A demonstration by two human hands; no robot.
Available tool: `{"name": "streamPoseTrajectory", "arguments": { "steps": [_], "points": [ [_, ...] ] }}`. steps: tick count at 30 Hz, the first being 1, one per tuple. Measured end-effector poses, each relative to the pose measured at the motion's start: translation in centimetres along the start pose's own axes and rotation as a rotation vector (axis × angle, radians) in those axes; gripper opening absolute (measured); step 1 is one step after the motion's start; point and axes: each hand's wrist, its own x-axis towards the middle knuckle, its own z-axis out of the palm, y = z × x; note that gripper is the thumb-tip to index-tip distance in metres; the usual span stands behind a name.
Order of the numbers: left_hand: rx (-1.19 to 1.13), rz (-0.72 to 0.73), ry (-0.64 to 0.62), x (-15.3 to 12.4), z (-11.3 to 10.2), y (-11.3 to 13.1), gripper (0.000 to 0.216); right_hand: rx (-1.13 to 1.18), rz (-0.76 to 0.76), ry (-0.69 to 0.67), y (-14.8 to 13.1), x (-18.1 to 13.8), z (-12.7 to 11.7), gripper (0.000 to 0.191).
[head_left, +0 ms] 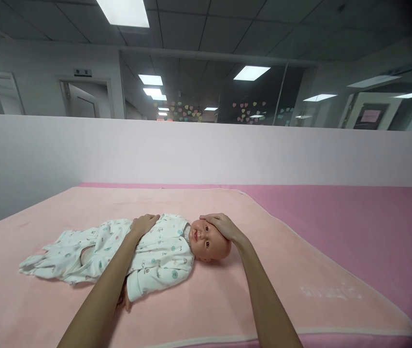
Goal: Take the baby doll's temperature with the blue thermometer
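Observation:
A baby doll lies on its back across the peach mat, head to the right and feet to the left. It wears a white printed sleepsuit with a gap in the cloth near the legs. My left hand rests on the doll's belly, fingers stretched over the cloth. Against the far side and crown of the doll's head lies my right hand, its fingers laid along the forehead. One small doll hand shows beyond the cuff by my left forearm.
The peach mat covers most of a pink padded surface. A low white wall runs along the back and the left side. Beyond it are doors and a glass partition with heart-shaped notes.

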Motion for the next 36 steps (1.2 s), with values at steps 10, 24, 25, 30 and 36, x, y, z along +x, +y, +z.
{"name": "streamPoseTrajectory", "arguments": {
  "steps": [10, 24, 25, 30, 36],
  "points": [
    [-0.004, 0.001, -0.006, 0.1, 0.1, -0.2, 0.055, -0.036, -0.023, 0.046, 0.0, 0.0, 0.1, 0.033],
    [-0.020, 0.115, 0.211, -1.6, -0.1, 1.4, 0.039, -0.076, -0.005, 0.098, -0.6, 0.1, 0.3, 0.035],
    [-0.058, 0.245, 0.297, -2.2, -0.2, 2.0, 0.037, -0.079, -0.010, 0.113, -0.5, 0.2, 0.3, 0.035],
    [-0.336, 0.591, 0.082, -5.1, 0.0, 4.3, 0.032, -0.098, -0.027, 0.185, 0.0, 0.4, 0.4, 0.034],
    [-0.625, 0.524, -0.056, -4.5, 0.7, 3.6, 0.029, -0.179, -0.093, 0.281, -0.4, 0.0, 0.0, 0.027]
  ]
}}
